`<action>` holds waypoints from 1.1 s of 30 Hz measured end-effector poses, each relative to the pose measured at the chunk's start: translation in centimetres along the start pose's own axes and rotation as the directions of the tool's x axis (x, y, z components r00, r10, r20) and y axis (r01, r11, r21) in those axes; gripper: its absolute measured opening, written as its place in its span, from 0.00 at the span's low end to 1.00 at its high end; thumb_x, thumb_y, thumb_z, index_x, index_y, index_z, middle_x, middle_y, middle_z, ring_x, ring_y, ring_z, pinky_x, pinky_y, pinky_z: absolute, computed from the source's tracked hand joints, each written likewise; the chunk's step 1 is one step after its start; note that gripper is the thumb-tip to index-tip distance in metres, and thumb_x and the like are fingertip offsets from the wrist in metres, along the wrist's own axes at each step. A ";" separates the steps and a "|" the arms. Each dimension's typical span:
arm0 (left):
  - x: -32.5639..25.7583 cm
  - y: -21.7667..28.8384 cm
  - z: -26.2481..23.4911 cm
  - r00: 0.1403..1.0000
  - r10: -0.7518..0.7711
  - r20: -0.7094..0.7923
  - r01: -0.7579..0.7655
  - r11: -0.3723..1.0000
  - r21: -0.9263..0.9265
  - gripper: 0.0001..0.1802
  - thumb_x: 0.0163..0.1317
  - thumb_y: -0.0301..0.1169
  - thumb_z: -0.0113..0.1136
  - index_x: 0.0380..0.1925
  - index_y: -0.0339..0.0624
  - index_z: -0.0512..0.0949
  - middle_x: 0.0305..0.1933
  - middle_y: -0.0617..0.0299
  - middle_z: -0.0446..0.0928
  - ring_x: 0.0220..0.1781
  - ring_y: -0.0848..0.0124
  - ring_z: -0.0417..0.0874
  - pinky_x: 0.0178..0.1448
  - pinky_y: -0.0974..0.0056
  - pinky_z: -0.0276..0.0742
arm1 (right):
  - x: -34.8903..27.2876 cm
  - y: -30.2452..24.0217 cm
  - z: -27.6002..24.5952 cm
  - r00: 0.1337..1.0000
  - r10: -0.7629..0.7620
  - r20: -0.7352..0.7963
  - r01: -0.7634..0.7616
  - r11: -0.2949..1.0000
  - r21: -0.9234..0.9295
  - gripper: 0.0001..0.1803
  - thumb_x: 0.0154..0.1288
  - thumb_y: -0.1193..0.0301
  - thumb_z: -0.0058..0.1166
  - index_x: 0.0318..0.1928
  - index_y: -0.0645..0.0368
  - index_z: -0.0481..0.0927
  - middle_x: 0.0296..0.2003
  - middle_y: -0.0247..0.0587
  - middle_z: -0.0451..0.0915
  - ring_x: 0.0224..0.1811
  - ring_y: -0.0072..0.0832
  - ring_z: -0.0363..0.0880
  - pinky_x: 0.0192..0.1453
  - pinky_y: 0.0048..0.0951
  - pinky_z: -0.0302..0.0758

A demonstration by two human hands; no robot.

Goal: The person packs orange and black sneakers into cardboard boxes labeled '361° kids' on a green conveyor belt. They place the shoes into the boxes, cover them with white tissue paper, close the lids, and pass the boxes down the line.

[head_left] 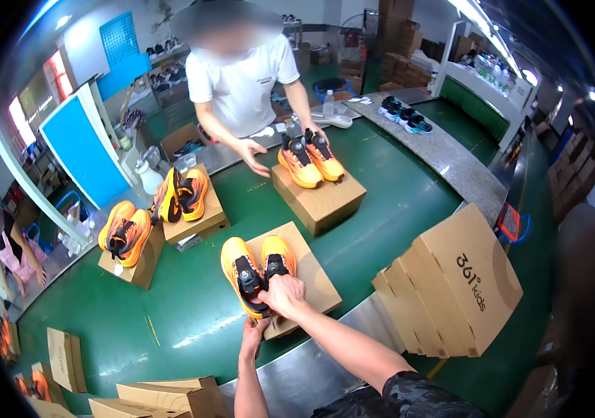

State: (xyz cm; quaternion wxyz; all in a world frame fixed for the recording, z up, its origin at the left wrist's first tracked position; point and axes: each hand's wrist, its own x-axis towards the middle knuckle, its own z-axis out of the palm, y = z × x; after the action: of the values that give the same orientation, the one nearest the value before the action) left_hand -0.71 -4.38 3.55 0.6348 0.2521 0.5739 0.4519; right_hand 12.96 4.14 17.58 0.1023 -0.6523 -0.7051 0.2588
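A pair of orange sneakers with black tongues stands on a brown shoebox [315,279] in front of me, toes pointing away. My left hand [254,331] grips the heel end of the left sneaker [240,265] from below, its fingertips partly hidden. Closed over the collar of the right sneaker [278,252] is my right hand [285,294], with the thumb toward the gap between the two shoes; what its fingertips touch inside is hidden. Opposite, a co-worker's hand [315,129] touches another orange pair [310,161] on a shoebox [322,202].
To the left, more orange sneakers [127,233] rest on shoeboxes. A tall stack of shoeboxes [450,285] leans at right on the metal edge [367,324] of the green conveyor belt [165,299]. Further cartons [165,397] lie lower left. Dark sneakers [405,115] sit on a side counter.
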 end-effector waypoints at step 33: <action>-34.5 -5.7 16.2 0.865 -0.045 -0.499 -0.249 0.825 -0.507 0.33 0.69 0.50 0.45 0.66 0.39 0.62 0.65 0.55 0.68 0.67 0.60 0.69 0.70 0.56 0.62 | -21.8 21.0 1.5 0.926 0.339 -0.165 -0.321 0.939 0.123 0.21 0.54 0.55 0.62 0.20 0.61 0.84 0.21 0.57 0.80 0.29 0.54 0.81 0.39 0.49 0.77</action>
State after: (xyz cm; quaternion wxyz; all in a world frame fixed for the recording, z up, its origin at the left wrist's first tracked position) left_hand 18.71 -33.57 19.47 0.4874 -0.0350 0.5443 0.6818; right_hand 33.23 -17.07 10.02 0.1525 -0.7772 -0.5598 0.2437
